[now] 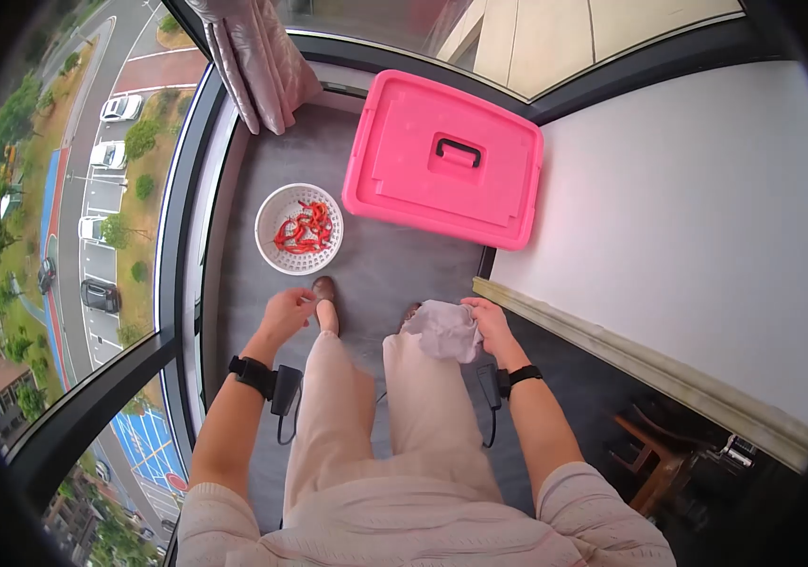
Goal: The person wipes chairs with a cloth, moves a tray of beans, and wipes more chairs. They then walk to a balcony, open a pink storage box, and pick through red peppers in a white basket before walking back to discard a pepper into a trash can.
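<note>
My right hand (491, 327) pinches the edge of a pale grey cloth (445, 331), which hangs crumpled over my knee and hides part of one shoe. My left hand (287, 314) hovers beside my other foot, its fingers loosely curled and a little apart, with nothing visible in them. Just beyond it, a white perforated plastic basket (263, 230) stands on the grey floor (404, 248). Several red chili peppers (306, 230) lie inside the basket. To its right is a pink storage box (404, 151), lid on, with a black handle (459, 151) on top.
Tall windows with a dark frame (182, 217) run along the left, overlooking parked cars far below. A gathered curtain (255, 61) hangs at the back left corner. On the right, a large white panel (697, 217) with a pale edge strip (640, 364) borders the floor.
</note>
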{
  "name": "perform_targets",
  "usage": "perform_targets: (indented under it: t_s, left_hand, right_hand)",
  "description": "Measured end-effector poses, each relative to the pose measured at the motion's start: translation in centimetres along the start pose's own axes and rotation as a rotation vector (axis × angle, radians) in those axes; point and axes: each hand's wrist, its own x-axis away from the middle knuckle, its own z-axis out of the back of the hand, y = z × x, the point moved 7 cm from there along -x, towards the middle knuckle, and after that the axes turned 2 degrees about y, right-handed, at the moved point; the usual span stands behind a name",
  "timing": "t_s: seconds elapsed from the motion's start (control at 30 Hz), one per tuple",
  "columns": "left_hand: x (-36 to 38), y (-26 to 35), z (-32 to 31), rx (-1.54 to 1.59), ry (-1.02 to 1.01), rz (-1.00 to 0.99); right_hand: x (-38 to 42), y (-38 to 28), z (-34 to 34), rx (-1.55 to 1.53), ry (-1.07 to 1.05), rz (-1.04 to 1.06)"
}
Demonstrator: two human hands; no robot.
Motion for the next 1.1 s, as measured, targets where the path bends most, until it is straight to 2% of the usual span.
perform_targets:
  t_s: [0.17, 0.23, 0.27, 0.33, 0.37, 0.4, 0.47, 0.57, 0.67, 0.73, 0.9, 1.1]
  left_hand:
    - [-11.1, 3.6, -0.6, -0.138, -0.014, -0.015]
    - [-14.7, 5.4, -1.1, -0.202, 0.099, -0.102]
    - [-16.8, 6.0, -1.7, -0.209, 0.1, -0.103]
    - [-19.9, 6.9, -2.4, -0.263, 0.259, -0.202]
    - [-22.0, 6.6, -3.2, -0.292, 0.178, -0.105]
    - [-23.0, 7.4, -3.5, -0.295, 0.164, -0.093]
    - [-24.3, 8.7, -4.1, -0.3, 0.22, -0.068]
    - [-26.8, 8.3, -5.4, -0.234, 0.266, -0.111]
    - [-27.9, 8.1, -5.5, -0.291, 0.3, -0.108]
    - [-28.1, 8.0, -5.4, -0.287, 0.282, -0.11]
    - [-28.6, 7.1, -5.6, -0.38, 0.315, -0.105]
    - [-29.3, 6.3, -5.5, -0.398, 0.364, -0.19]
  right_hand:
    - [-9.8, 1.0, 2.3, -0.225, 0.151, -0.06]
    - [-12.7, 1.1, 2.8, -0.308, 0.204, -0.17]
    - [-13.8, 0.1, 2.5, -0.314, 0.202, -0.17]
    - [-14.8, -1.2, 2.6, -0.389, 0.269, -0.185]
    - [-16.8, -0.1, 3.0, -0.427, 0.232, -0.201]
    - [-17.7, 0.1, 3.1, -0.426, 0.24, -0.218]
    - [-19.3, 0.5, 3.6, -0.504, 0.239, -0.234]
    - [-23.4, 5.6, 5.8, -0.543, 0.281, -0.281]
    - [-24.0, 5.4, 5.2, -0.55, 0.337, -0.217]
    - [-24.7, 5.5, 4.3, -0.709, 0.224, -0.199]
    - [-24.8, 4.9, 4.3, -0.811, 0.212, -0.083]
    - [-24.3, 4.6, 4.3, -0.811, 0.211, -0.134]
